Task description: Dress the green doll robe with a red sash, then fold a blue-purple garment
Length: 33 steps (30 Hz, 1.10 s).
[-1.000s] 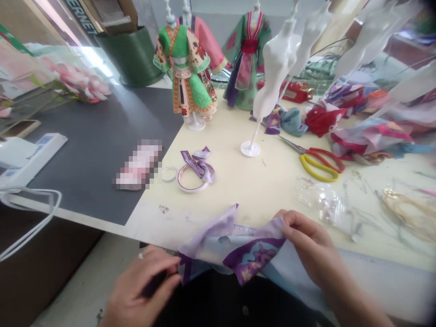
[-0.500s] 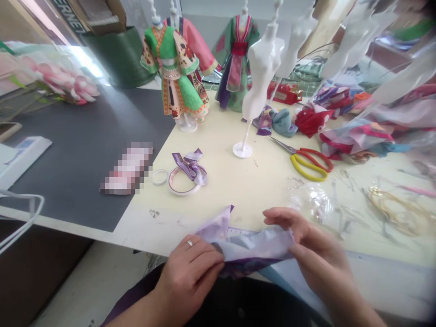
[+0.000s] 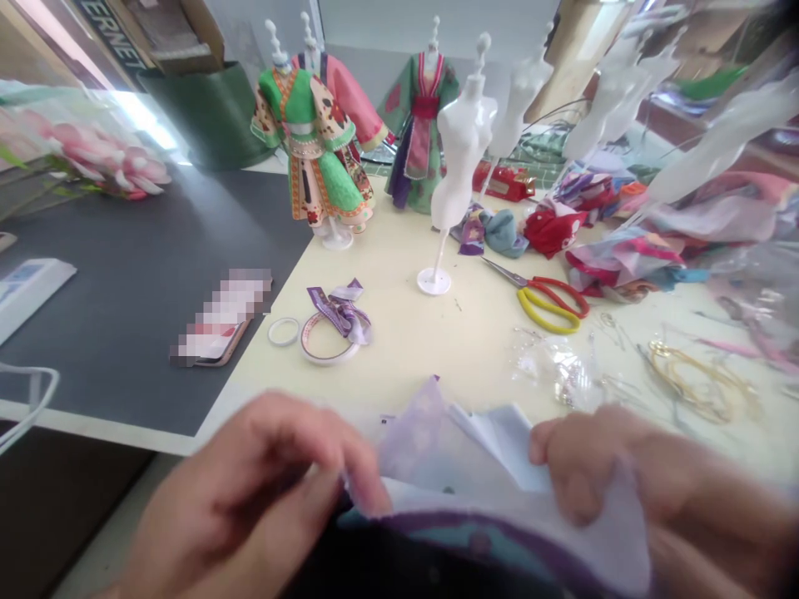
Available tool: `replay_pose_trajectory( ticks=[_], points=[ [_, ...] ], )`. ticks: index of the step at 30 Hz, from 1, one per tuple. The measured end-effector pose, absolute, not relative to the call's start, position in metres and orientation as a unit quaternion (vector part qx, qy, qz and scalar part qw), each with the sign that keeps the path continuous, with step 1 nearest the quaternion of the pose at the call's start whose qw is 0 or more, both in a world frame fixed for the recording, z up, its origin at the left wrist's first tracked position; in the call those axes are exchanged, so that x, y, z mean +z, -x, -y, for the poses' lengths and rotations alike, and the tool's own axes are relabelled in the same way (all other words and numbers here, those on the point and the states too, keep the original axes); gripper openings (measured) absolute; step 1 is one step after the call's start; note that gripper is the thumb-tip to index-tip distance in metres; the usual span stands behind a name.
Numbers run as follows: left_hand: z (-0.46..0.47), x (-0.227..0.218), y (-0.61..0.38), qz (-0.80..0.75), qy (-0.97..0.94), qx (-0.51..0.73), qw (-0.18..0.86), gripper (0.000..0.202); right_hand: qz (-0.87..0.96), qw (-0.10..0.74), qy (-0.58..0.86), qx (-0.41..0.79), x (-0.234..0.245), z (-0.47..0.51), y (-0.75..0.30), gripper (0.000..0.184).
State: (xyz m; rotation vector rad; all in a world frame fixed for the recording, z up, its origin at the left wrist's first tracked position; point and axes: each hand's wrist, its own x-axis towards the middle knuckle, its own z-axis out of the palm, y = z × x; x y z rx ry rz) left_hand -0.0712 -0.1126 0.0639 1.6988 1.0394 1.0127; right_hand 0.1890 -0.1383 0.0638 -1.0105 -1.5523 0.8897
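A piece of thin lilac and purple fabric (image 3: 462, 491) stretches between my two hands at the table's front edge, its pale side facing up and a purple and teal print showing along the lower fold. My left hand (image 3: 268, 491) pinches the left side of the cloth between thumb and fingers. On the other side, my right hand (image 3: 605, 474) grips the right end, with a pale flap lying over its fingers. Motion smears both hands a little. Beyond the cloth stands a bare white mini mannequin (image 3: 465, 150).
Scissors (image 3: 549, 304) with red and yellow handles lie at right, near a clear plastic bag (image 3: 555, 366) and fabric scraps (image 3: 624, 249). A tape roll (image 3: 328, 341) holding a purple ribbon sits at left, beside a phone (image 3: 225, 320). Dressed doll forms (image 3: 312, 141) stand behind.
Both hands have come up nearer to the camera with the fabric and moved farther apart. The cloth is spread wider, and my right hand has closed on its end.
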Motion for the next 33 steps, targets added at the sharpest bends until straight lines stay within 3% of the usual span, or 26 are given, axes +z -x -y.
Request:
replay_pose_trajectory(
  ticks=[3, 5, 10, 14, 20, 24, 28, 33],
  points=[
    [0.056, 0.076, 0.053, -0.466, -0.662, 0.47, 0.352, 0.003, 0.572, 0.562, 0.513, 0.306, 0.065, 0.107, -0.186, 0.01],
    [0.012, 0.07, 0.036, -0.492, -0.683, 0.444, 0.307, 0.004, 0.544, 0.583, 0.51, 0.322, 0.054, 0.067, -0.185, 0.009],
    [-0.06, 0.033, 0.007, -0.521, -0.752, 0.313, 0.255, 0.019, 0.573, 0.452, 0.625, 0.275, 0.007, -0.023, -0.194, 0.018],
    [-0.055, 0.022, 0.029, -0.54, -0.756, 0.3, 0.214, 0.033, 0.611, 0.406, 0.631, 0.253, -0.007, -0.013, -0.205, 0.023],
    [-0.003, 0.009, 0.109, -0.552, -0.792, 0.223, 0.136, 0.02, 0.686, 0.328, 0.609, 0.227, -0.001, 0.054, -0.223, 0.019],
    [0.019, -0.013, 0.128, -0.485, -0.845, 0.22, 0.041, 0.02, 0.704, 0.344, 0.586, 0.207, -0.008, 0.067, -0.221, 0.01],
    [0.017, -0.022, 0.12, -0.465, -0.865, 0.189, -0.023, 0.039, 0.725, 0.355, 0.561, 0.183, -0.015, 0.067, -0.21, 0.008],
    [0.0, -0.015, 0.109, -0.475, -0.874, 0.1, -0.007, 0.056, 0.751, 0.35, 0.538, 0.157, -0.019, 0.07, -0.205, 0.01]
  ],
)
